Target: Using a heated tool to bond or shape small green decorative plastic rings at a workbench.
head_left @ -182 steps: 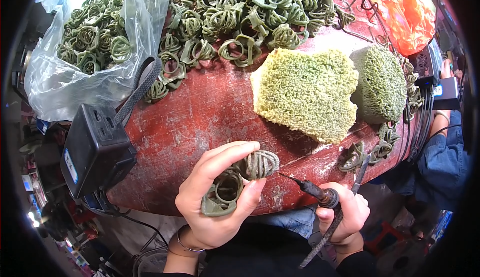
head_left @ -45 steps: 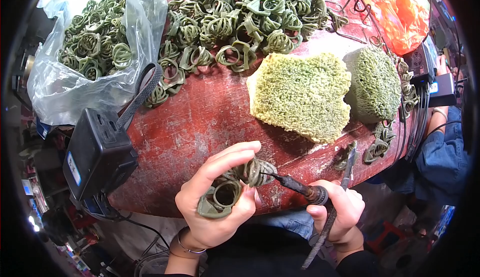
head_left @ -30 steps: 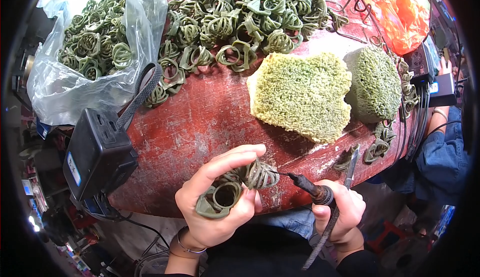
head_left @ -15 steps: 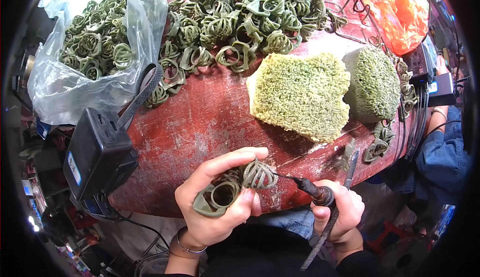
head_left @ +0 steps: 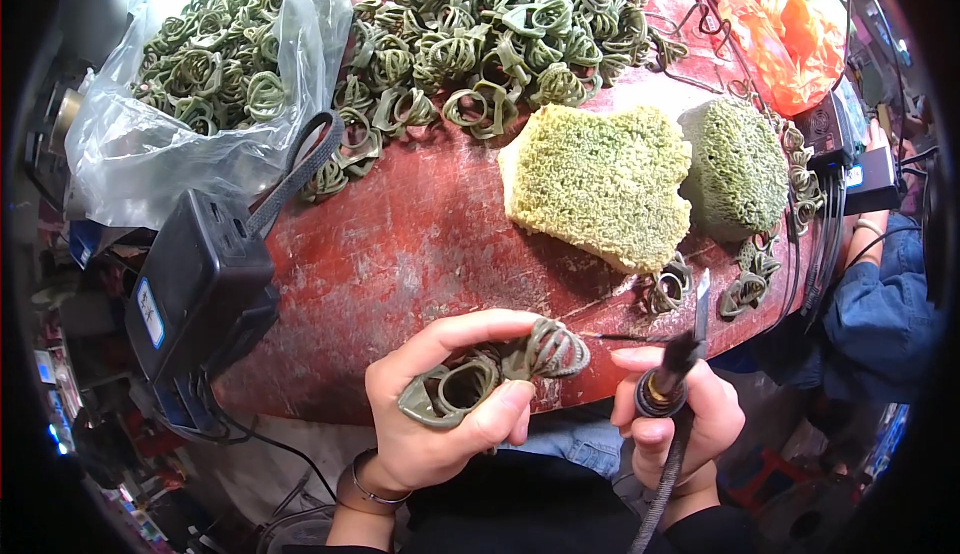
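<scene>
Green wax ring pieces (head_left: 462,389), each with a band and a cage of thin ribs, are held between the thumb and fingers of my left hand (head_left: 415,434). One ribbed cage (head_left: 556,352) sticks out past the fingertips toward the right. My right hand (head_left: 708,416) grips a wax pen (head_left: 658,392) with a dark collar and a thin needle tip pointing left, a little apart from the cage. A slim metal blade tool (head_left: 702,312) with a textured handle is also held in that hand, blade upward. The pen's front is partly blurred.
On the red worn table (head_left: 400,254), a heap of green wax rings (head_left: 500,34) lies at the back. A clear bag (head_left: 120,169) of rings and a black box (head_left: 205,284) stand left. Rough yellow-green block (head_left: 600,184), round block (head_left: 742,169), orange bag (head_left: 785,39) and another person's sleeve (head_left: 880,279) are right.
The pen has turned and its needle has drawn back from the ribbed cage. My left hand has shifted slightly right, turning the cage. The blade tool stands more upright.
</scene>
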`<state>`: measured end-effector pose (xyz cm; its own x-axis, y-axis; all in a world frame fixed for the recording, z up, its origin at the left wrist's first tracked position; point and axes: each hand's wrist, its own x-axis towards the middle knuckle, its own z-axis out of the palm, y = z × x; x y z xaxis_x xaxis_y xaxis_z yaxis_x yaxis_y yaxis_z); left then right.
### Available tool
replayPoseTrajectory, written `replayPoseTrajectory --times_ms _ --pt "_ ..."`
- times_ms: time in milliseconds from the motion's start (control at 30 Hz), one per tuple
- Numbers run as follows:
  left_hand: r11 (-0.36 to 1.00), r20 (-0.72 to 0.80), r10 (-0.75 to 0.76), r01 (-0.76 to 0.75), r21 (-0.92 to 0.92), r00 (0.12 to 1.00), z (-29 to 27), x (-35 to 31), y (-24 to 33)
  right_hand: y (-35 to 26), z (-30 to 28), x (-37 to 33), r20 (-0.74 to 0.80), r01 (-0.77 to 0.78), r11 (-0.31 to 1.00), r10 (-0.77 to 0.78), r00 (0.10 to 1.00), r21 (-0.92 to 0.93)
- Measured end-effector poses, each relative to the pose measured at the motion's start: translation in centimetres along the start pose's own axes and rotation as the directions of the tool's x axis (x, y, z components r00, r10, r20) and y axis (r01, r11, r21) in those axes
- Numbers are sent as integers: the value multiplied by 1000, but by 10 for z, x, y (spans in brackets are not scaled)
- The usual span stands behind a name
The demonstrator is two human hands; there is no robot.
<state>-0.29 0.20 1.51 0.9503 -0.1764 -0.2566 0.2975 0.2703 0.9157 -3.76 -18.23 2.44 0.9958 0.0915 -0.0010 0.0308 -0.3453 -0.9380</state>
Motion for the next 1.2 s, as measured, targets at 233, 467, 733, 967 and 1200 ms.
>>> replayPoseTrajectory --times_ms 233,467,733,967,1200 --pt "976 168 -84 115 -186 982 -4 -10 4 -15 1 15 66 -72 980 61 996 187" --pt "902 164 296 -332 277 941 -6 -15 12 -23 5 6 59 -152 939 140 988 309" --pt "645 175 509 -508 571 843 -5 -21 15 -23 -22 6 387 -470 727 299 873 500" --pt "629 112 508 -457 629 854 4 -29 19 1 -9 -7 328 -599 603 506 798 526" --pt "643 169 463 -461 612 870 0 -21 16 -5 -31 -14 239 -112 867 -8 971 485"
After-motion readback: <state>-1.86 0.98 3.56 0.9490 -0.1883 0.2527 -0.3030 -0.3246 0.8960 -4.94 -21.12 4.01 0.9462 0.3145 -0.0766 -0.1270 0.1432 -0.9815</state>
